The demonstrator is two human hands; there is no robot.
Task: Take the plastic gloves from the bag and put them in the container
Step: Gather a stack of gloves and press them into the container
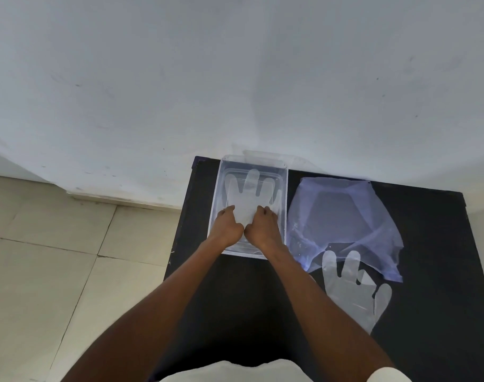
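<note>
Both hands, left [226,226] and right [262,229], press fingers-down on the glove [249,194] inside the container [284,205]; second glove [353,288] lies beside the bag [342,216]

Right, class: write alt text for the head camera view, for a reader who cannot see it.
Both hands, left hand and right hand, press a plastic glove flat inside a clear container on a black table. To its right lies a bluish plastic bag, with a second glove at its near edge.

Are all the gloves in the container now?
No, one glove lies on the table by the bag, outside the container.
</note>
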